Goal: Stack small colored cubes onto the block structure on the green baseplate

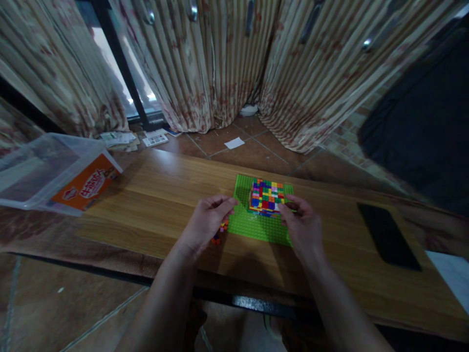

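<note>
A many-coloured block of toy bricks [267, 193] stands on a green studded baseplate [244, 225]. At its front right corner is my right hand [302, 222], thumb and forefinger curled against the bricks; the far fingers are bent. My left hand [212, 217] hovers by the baseplate's left edge, thumb and fingertips pressed together; whatever lies between them is too small to make out. Below and partly behind that hand sit several loose toy bricks [216, 241], mostly orange, on the wooden table.
The wooden table [157, 195] bears a black phone-like slab [388, 237] on the right. A clear plastic bin [47, 166] with an orange label stands at the left end. Papers [156, 139] lie on the tiled floor beyond, before striped curtains [205, 63]. A dark draped shape [425, 117] is at right.
</note>
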`<action>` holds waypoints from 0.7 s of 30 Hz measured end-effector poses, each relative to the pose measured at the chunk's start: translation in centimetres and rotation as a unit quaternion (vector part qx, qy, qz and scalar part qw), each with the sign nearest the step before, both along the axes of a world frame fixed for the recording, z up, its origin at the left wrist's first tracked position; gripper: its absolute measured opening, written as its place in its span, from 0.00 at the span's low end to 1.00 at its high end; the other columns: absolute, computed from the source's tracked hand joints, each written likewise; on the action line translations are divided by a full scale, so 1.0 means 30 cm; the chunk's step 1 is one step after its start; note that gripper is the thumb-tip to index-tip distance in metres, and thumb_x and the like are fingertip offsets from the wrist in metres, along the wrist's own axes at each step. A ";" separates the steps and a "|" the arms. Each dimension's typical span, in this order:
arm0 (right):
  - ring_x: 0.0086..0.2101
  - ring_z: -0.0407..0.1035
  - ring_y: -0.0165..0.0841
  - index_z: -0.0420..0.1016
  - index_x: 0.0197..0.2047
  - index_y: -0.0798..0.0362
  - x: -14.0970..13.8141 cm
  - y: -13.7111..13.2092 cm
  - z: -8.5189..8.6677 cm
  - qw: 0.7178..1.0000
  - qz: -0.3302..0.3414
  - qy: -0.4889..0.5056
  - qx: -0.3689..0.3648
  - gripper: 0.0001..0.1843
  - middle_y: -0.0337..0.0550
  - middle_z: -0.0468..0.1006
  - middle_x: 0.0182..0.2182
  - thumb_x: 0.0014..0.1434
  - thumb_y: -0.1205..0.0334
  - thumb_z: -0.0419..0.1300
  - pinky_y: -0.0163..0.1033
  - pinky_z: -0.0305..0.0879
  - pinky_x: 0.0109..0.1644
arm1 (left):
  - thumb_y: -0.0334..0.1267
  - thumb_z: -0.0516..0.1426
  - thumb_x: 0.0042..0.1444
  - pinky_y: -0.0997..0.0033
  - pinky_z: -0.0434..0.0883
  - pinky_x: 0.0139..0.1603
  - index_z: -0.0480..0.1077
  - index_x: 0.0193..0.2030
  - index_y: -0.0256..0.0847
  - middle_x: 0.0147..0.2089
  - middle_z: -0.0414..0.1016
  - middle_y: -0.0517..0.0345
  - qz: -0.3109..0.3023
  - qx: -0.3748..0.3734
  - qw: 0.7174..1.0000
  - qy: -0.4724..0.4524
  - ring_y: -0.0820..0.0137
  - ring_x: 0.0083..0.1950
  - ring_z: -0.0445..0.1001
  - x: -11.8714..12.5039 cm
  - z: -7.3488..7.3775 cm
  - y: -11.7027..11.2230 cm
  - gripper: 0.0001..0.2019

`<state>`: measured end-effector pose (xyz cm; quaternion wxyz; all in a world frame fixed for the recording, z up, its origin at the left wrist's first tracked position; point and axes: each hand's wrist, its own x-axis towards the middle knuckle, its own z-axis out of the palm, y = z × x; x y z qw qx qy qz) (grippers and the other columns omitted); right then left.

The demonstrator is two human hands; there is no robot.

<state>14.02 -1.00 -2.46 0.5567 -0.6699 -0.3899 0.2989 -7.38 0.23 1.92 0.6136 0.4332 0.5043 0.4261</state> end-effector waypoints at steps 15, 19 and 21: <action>0.23 0.64 0.25 0.78 0.33 0.52 -0.005 0.001 0.035 0.985 -0.038 0.165 0.017 0.23 0.36 0.77 0.28 0.43 0.42 0.72 0.34 0.62 0.27 | 0.49 0.57 0.61 0.48 0.67 0.64 0.69 0.61 0.38 0.64 0.68 0.39 0.041 0.302 0.830 0.468 0.52 0.64 0.67 -0.030 -0.126 -0.074 0.25; 0.24 0.65 0.26 0.79 0.36 0.52 0.000 -0.005 0.041 0.989 -0.037 0.139 0.026 0.23 0.37 0.78 0.29 0.45 0.43 0.71 0.35 0.62 0.28 | 0.49 0.57 0.62 0.42 0.62 0.67 0.63 0.68 0.38 0.71 0.61 0.39 -0.029 0.336 0.769 0.543 0.47 0.70 0.60 0.010 -0.169 -0.093 0.30; 0.24 0.65 0.26 0.80 0.37 0.52 0.006 -0.012 0.040 0.991 -0.030 0.124 0.034 0.22 0.38 0.79 0.29 0.47 0.44 0.70 0.35 0.63 0.29 | 0.45 0.54 0.65 0.43 0.61 0.68 0.65 0.66 0.39 0.70 0.64 0.42 -0.045 0.340 0.754 0.560 0.49 0.70 0.61 0.016 -0.183 -0.076 0.25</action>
